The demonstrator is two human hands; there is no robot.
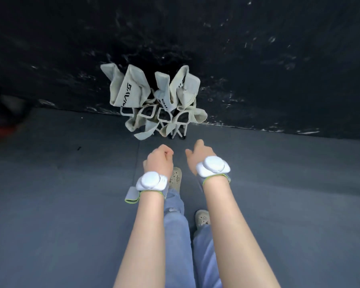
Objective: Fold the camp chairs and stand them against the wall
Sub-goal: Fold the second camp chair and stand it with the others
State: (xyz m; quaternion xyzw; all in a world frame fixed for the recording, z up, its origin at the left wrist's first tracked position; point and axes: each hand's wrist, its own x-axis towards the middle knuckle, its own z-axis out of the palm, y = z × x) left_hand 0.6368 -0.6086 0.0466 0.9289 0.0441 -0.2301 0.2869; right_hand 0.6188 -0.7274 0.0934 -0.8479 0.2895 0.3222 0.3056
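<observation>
Canvas camp chairs (154, 100), folded, lean against glossy black wall (258, 48).

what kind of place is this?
Hard to say; probably an indoor studio or workshop space. The floor is smooth grey panels, the wall is dark and scuffed with pale marks, and folded camp chairs stand against it. Nothing else shows.

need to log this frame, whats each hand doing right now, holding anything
Left hand: closed in a loose fist, holding nothing, short of the folded chairs.
Right hand: partly curled, holding nothing, also clear of the chairs.
</observation>
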